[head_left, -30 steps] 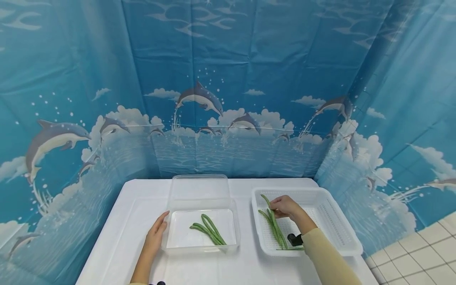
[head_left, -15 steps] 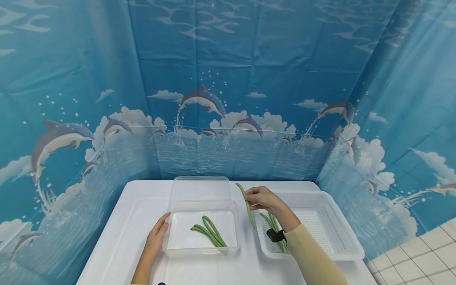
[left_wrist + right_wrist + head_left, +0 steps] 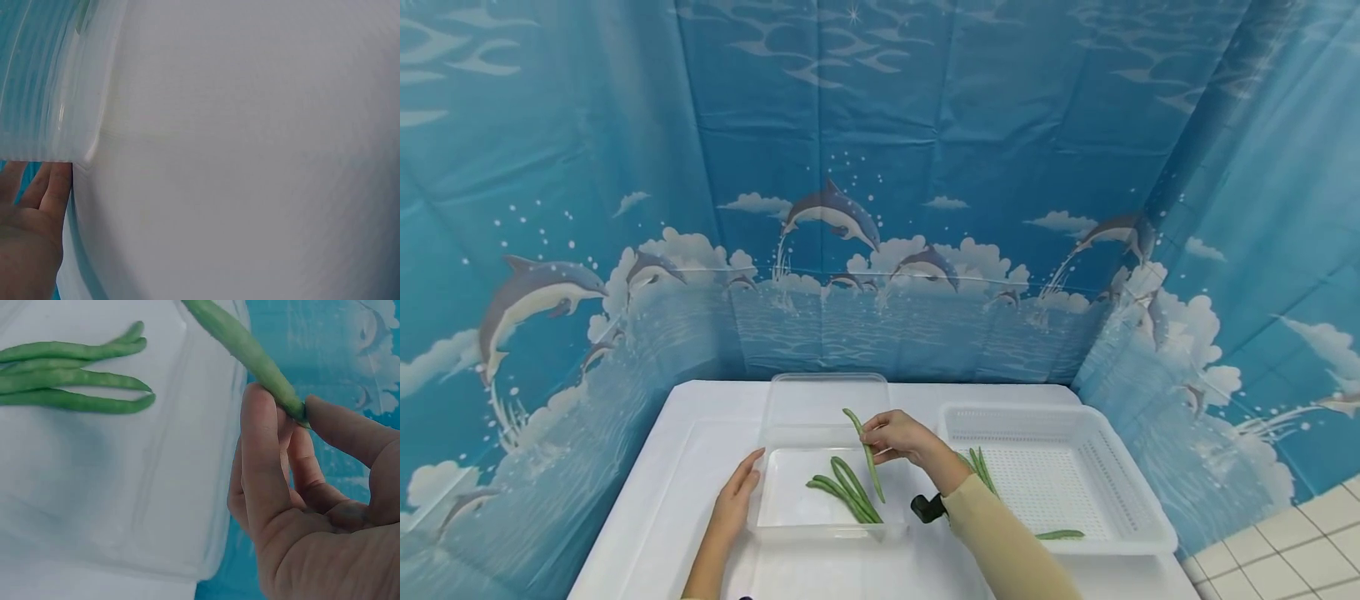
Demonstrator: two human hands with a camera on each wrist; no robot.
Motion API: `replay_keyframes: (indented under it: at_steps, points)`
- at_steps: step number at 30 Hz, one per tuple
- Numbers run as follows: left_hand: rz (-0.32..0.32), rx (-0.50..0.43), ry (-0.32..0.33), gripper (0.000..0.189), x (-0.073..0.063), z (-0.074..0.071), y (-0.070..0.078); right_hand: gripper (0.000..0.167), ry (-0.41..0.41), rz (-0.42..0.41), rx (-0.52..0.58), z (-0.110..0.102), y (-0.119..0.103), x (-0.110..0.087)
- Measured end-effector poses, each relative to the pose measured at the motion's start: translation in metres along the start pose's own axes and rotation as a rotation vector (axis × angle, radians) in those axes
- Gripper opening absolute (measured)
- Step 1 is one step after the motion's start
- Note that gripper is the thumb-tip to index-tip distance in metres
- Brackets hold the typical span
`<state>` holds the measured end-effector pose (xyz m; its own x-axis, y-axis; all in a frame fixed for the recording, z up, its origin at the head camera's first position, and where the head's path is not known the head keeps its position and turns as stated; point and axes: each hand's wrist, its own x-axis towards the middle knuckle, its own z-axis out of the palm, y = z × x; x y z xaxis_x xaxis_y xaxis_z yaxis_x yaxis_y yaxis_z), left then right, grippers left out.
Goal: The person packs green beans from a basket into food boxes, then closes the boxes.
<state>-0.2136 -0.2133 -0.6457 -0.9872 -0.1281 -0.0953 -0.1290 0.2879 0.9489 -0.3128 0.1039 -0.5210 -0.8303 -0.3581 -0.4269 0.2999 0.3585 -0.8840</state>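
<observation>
Between thumb and fingers, my right hand (image 3: 901, 437) pinches one long green bean (image 3: 872, 467) over the right side of a clear plastic container (image 3: 784, 492). The right wrist view shows the fingertips near one end of that bean (image 3: 250, 353). Several green beans (image 3: 850, 493) lie side by side on the container's floor. My left hand (image 3: 733, 496) rests against the container's left wall, fingers extended; in the left wrist view its fingers (image 3: 57, 184) meet the ribbed side.
A white perforated basket (image 3: 1127, 475) stands to the right, holding several green beans (image 3: 1060, 534), partly hidden by my right forearm. Behind the container is its clear lid (image 3: 827, 400). A white-covered table (image 3: 647, 492) bears everything, with a blue dolphin curtain (image 3: 880, 325) around it.
My right hand has lifted a green bean out of the basket and carried it left, over the clear container. The left hand has kept its place at the container's side.
</observation>
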Motion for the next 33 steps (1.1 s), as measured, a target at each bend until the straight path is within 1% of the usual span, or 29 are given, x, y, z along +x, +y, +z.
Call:
replay_keyframes:
  at_steps: [3,8,14,17,21,24,29,33]
  points:
    - [0.003,0.002,-0.002,0.048,-0.001,0.0,0.0,0.018,-0.012,0.015,-0.006,0.012,0.004,0.003]
    - [0.007,0.007,0.009,0.048,-0.001,-0.001,0.0,0.018,-0.025,0.032,-0.056,0.033,0.013,0.01]
    - [0.0,-0.001,0.002,0.049,-0.002,0.0,0.002,0.005,0.004,0.072,-0.149,0.049,0.023,0.017]
    - [0.002,-0.004,-0.001,0.049,-0.002,0.0,0.002,0.005,0.021,0.083,-0.178,0.053,0.027,0.019]
    - [0.004,-0.007,0.008,0.049,-0.002,0.001,0.003,0.005,0.041,0.084,-0.183,0.056,0.03,0.021]
    - [0.008,0.011,0.012,0.05,-0.002,0.001,0.002,0.003,0.056,0.084,-0.203,0.057,0.032,0.022]
    - [0.009,0.03,0.023,0.051,-0.001,0.001,0.002,0.006,0.082,0.074,-0.246,0.06,0.036,0.022]
    - [0.006,0.037,0.026,0.051,0.0,0.002,0.001,0.007,0.079,0.064,-0.247,0.062,0.036,0.019]
